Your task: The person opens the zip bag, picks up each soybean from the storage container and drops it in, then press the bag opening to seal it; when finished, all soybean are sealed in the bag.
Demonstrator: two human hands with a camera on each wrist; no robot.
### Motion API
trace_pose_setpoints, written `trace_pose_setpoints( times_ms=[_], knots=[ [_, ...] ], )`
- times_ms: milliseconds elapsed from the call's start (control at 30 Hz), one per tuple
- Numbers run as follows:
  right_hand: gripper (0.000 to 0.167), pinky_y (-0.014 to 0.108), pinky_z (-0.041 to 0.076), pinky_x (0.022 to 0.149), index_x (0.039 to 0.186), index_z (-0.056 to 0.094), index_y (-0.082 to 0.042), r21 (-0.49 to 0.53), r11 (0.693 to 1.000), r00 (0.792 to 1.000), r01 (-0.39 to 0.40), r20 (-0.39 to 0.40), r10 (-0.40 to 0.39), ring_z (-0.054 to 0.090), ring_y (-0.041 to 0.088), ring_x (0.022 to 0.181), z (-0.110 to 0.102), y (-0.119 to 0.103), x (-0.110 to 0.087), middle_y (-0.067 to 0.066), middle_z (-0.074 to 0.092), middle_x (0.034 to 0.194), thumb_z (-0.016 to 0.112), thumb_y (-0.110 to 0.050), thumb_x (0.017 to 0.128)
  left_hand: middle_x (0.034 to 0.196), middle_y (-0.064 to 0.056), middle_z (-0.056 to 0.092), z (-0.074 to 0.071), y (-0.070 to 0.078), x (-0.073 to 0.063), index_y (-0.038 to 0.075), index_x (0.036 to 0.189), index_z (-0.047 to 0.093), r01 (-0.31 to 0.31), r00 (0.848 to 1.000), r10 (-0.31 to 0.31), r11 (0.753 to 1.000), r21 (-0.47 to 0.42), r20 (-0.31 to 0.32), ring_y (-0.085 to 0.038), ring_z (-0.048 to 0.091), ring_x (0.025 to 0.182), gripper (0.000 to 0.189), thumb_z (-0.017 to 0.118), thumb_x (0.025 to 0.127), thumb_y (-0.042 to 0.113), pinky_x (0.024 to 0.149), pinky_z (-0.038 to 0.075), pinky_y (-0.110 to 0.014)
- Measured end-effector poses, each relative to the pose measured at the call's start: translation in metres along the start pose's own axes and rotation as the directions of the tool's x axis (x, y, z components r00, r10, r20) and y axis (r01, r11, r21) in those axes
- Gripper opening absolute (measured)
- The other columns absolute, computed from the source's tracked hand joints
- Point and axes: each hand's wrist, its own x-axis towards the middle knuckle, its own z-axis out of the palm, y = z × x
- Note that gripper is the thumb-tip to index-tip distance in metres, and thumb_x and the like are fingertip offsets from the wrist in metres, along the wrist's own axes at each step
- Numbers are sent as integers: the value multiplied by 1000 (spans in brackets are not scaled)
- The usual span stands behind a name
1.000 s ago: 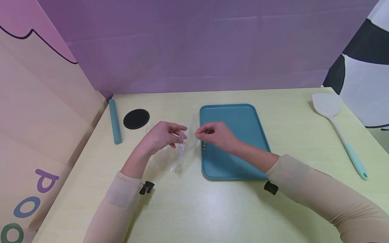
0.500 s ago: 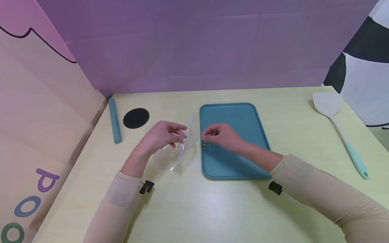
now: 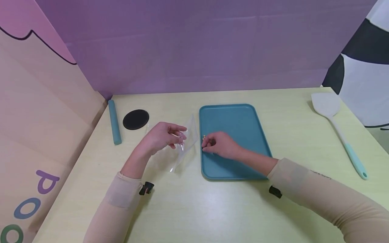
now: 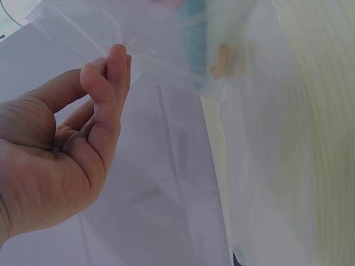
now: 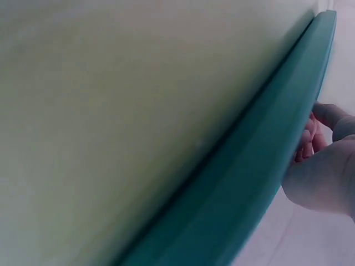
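Note:
My left hand (image 3: 165, 136) pinches a clear plastic bag (image 3: 189, 135) just left of the teal tray (image 3: 240, 118). In the left wrist view, thumb and fingertips meet at the film, and a few small tan pieces (image 4: 222, 60) show through the bag (image 4: 161, 44). My right hand (image 3: 222, 144) is low over the tray's left edge, fingers bent and fingertips down at the small beige pieces (image 3: 204, 137) there. Its fingers cover part of these pieces, so whether it grips one is hidden. In the right wrist view the tray rim (image 5: 260, 160) partly hides the right hand (image 5: 327, 160).
A black round disc (image 3: 135, 119) and a teal rod (image 3: 114, 123) lie at the back left. On the right lies a white spatula (image 3: 340, 128) with a mint handle. A purple backdrop (image 3: 212, 47) rises behind the table.
My right hand has moved from the bag's edge back to the right and down, onto the beige pieces at the tray's left edge. The left hand and bag have stayed in place.

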Motion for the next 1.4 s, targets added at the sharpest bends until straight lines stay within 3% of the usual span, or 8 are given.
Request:
trace_pose_setpoints(
  times_ms=[467,800,1000,1167,1400],
  knots=[
    [4,29,49,71,91,75,-5,-92,996,1000,-5,10,6,56,14,72,3,3,1,-2,65,75,77,-9,90,117,-20,69,0,1,-1,0,139,60,-1,1000,1,1000,9,-4,-33,69,101,46,68,93,0,73,57,-30],
    [4,28,48,68,90,76,-4,-88,996,1000,18,-2,-18,56,14,71,1,3,1,-2,65,75,75,-7,90,115,-18,70,0,0,0,2,138,61,-1,1000,1,1000,11,-4,-31,70,99,45,68,93,1,74,57,-31],
    [7,28,46,62,91,75,-4,-16,1000,997,8,-83,-10,55,17,70,-9,-6,5,0,65,76,73,-11,92,114,-17,70,0,0,0,1,137,62,-2,1000,2,1000,12,-5,-34,69,100,44,68,94,1,74,58,-31],
    [14,35,51,70,100,77,-6,67,998,985,-9,-169,20,59,23,82,-21,-21,8,3,69,87,73,-18,94,115,-17,70,-1,1,-1,2,137,62,2,1000,-2,1000,15,-10,-34,69,100,44,69,94,2,74,58,-32],
    [19,50,55,80,106,77,-8,176,984,991,2,-131,21,62,34,91,-19,-31,8,5,70,95,74,-22,94,116,-18,70,0,0,0,3,137,62,11,1000,-11,1000,19,-4,-36,68,102,44,70,93,2,76,58,-34]
  ],
)
